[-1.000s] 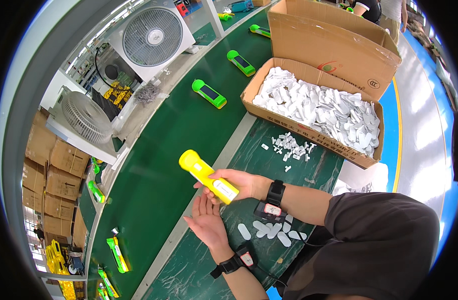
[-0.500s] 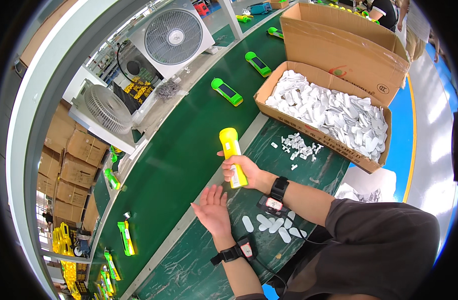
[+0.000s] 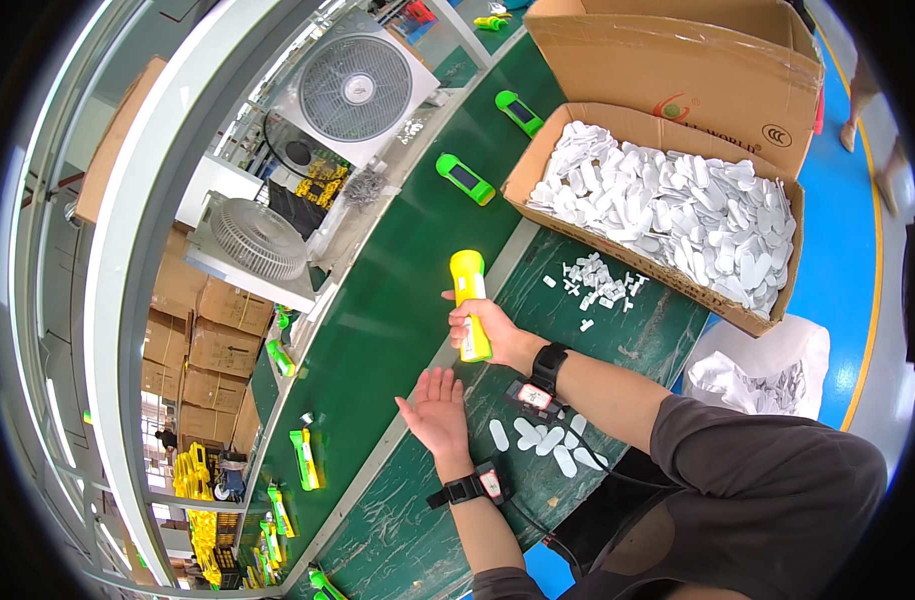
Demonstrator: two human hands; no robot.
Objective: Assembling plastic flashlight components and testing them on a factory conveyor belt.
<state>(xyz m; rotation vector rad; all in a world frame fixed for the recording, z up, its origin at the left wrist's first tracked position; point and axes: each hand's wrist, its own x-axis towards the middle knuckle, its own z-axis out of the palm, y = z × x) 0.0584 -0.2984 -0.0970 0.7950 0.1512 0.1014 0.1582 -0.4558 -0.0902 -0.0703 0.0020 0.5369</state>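
My right hand (image 3: 490,328) grips a yellow flashlight (image 3: 468,291) by its lower half, holding it upright over the edge between the green conveyor belt (image 3: 378,310) and the worktable. My left hand (image 3: 436,410) hovers just below it, palm up and fingers spread, holding nothing. Both wrists wear black bands. Several white oval plastic pieces (image 3: 538,440) lie on the table beside my right forearm.
An open cardboard box (image 3: 668,205) full of white plastic pieces stands at the right, a small pile of white clips (image 3: 598,280) before it. Green flashlights (image 3: 465,178) ride the belt farther up and lower left (image 3: 304,458). Fans (image 3: 356,88) stand beyond the belt.
My right hand has swung the yellow flashlight from lying across to upright and a little higher. My left hand has dropped away from it and opened flat.
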